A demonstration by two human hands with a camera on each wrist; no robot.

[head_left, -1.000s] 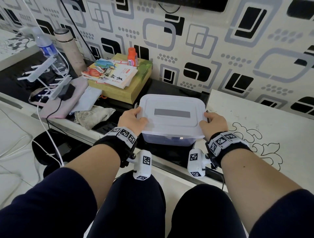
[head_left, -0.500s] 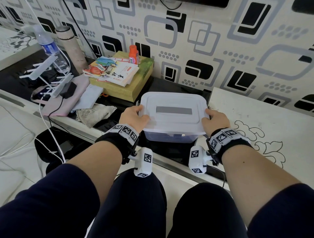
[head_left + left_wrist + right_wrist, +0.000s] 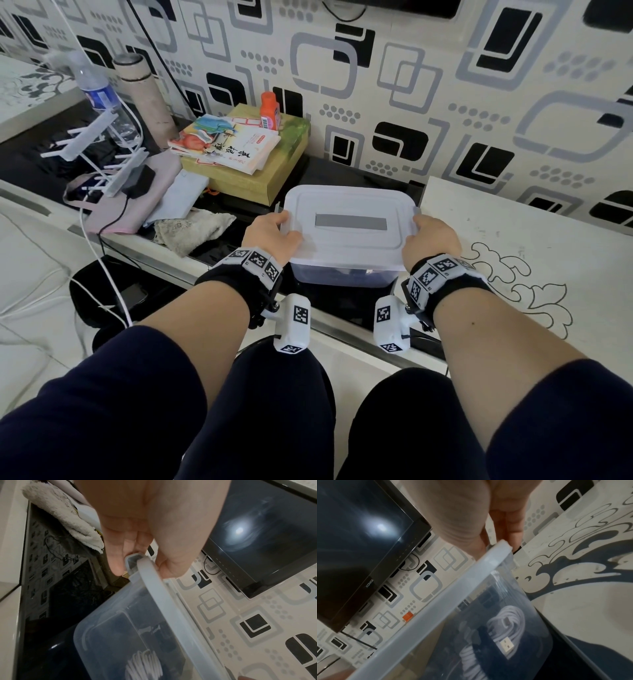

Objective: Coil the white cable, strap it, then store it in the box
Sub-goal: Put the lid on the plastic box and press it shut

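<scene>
A translucent plastic box [image 3: 342, 275] with its white lid [image 3: 349, 222] on stands on the dark glass shelf in front of me. My left hand [image 3: 274, 233] grips its left edge, thumb on the lid and fingers [image 3: 118, 555] curled under the rim. My right hand [image 3: 430, 236] grips the right edge the same way, with its fingers [image 3: 511, 524] below the rim. Through the box wall the coiled white cable [image 3: 506, 620] shows, lying on the bottom with its USB plug [image 3: 506, 644] exposed. The left wrist view also shows the cable [image 3: 145, 666].
Left of the box are a yellow-green box [image 3: 246, 178] with books and an orange bottle [image 3: 270, 111], a crumpled cloth [image 3: 195, 229], a white rack [image 3: 102, 150] and a water bottle [image 3: 99, 96]. A white patterned counter [image 3: 531, 260] lies to the right. A TV [image 3: 359, 547] hangs above.
The box and both hands have shifted slightly away from me toward the wall. Both hands keep the same hold on the box edges.
</scene>
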